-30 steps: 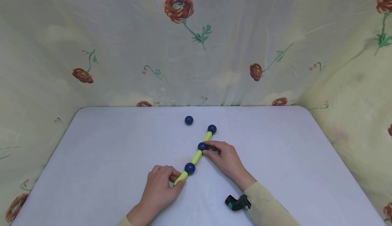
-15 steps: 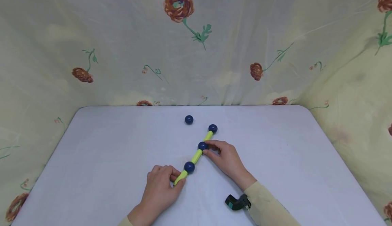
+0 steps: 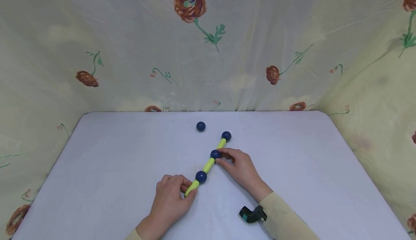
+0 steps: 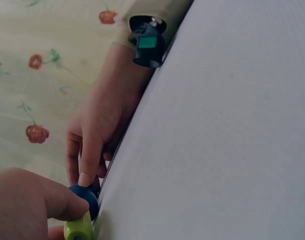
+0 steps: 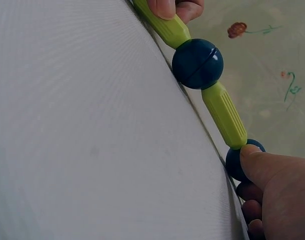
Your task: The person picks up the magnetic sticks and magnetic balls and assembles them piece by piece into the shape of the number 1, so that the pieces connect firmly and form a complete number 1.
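Note:
A slanting chain of yellow-green rods and dark blue balls lies on the white table. My left hand [image 3: 170, 198] pinches the near rod [image 3: 192, 188] between thumb and fingers. Beyond that rod come a blue ball [image 3: 201, 177], a second rod [image 3: 209, 165], then the middle ball [image 3: 215, 154], which my right hand [image 3: 239, 168] pinches by its right side. A third rod [image 3: 221, 143] runs on to the far ball [image 3: 226, 136]. In the right wrist view my right thumb [image 5: 257, 162] presses on the middle ball, and the second rod [image 5: 225, 115] meets it end-on.
A loose blue ball [image 3: 200, 126] sits apart near the back of the table [image 3: 130, 146]. A black wrist device [image 3: 252, 214] juts from the right sleeve [image 3: 286, 218]. Flower-patterned cloth [image 3: 227, 70] hangs behind and at both sides.
Both hands keep their holds with hardly any movement. The chain's far ball has shifted very slightly to the right.

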Motion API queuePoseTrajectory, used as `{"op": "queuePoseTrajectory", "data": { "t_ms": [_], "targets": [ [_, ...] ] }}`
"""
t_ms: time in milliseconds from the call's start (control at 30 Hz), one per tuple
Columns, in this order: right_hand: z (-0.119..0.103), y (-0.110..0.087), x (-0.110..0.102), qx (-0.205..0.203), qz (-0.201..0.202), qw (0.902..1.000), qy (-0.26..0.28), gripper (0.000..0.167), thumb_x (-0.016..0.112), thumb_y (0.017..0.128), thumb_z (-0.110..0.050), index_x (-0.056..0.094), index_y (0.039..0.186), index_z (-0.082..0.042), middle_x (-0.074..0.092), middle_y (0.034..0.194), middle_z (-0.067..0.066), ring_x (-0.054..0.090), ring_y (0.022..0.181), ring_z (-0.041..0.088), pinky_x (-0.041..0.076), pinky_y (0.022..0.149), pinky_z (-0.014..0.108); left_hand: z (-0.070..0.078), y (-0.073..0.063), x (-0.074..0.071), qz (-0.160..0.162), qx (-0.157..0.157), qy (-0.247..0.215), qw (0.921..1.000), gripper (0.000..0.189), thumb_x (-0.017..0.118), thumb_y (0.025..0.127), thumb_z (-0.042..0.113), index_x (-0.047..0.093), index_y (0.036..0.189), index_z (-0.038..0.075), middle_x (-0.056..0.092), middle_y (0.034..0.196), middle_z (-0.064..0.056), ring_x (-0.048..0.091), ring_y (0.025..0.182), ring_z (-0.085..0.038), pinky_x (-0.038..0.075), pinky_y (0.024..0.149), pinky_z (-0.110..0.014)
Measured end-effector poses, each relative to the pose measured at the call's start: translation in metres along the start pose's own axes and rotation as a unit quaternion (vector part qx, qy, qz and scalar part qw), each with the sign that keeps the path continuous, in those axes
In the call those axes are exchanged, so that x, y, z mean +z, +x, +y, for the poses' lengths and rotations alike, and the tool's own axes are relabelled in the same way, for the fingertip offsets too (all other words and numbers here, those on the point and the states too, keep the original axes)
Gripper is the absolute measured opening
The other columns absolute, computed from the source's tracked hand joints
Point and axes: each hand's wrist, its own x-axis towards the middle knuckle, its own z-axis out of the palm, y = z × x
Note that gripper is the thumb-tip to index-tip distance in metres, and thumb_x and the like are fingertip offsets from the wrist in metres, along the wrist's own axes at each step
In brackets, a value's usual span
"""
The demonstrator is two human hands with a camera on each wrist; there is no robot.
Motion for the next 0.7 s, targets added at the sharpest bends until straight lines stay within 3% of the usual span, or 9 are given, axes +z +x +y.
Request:
{"op": "queuePoseTrajectory", "data": {
  "t_ms": [367, 567, 700],
  "targets": [
    [0.001, -0.003, -0.002, -0.013, 0.012, 0.9998, -0.003, 0.036, 0.073, 0.090, -0.035, 0.069, 0.124, -0.022, 0.069, 0.109, -0.008, 0.061, 0.095, 0.006, 0.052, 0.079, 0.029, -0.002, 0.001, 0.000, 0.002, 0.006, 0.001, 1.0000, 0.017, 0.078, 0.081, 0.034, 0.066, 0.085, 0.023, 0.051, 0.071, 0.019, 0.044, 0.084, -0.013, 0.035, 0.077, -0.038],
    [0.002, -0.009, -0.001, -0.028, 0.053, 0.9982, 0.011, 0.034, 0.075, 0.089, -0.035, 0.071, 0.119, -0.020, 0.064, 0.098, -0.007, 0.055, 0.080, 0.008, 0.049, 0.070, 0.028, -0.003, 0.001, 0.000, 0.006, 0.008, 0.001, 1.0000, 0.017, 0.078, 0.080, 0.034, 0.066, 0.085, 0.023, 0.050, 0.071, 0.019, 0.045, 0.084, -0.013, 0.035, 0.078, -0.038],
    [-0.002, -0.017, 0.003, -0.044, 0.052, 0.9973, 0.030, 0.030, 0.075, 0.089, -0.034, 0.072, 0.116, -0.022, 0.062, 0.095, -0.012, 0.055, 0.081, 0.005, 0.049, 0.069, 0.025, -0.004, 0.001, 0.000, 0.008, 0.009, 0.001, 0.9999, 0.017, 0.078, 0.080, 0.034, 0.066, 0.086, 0.023, 0.051, 0.071, 0.019, 0.045, 0.084, -0.012, 0.035, 0.077, -0.038]
  ]
}}
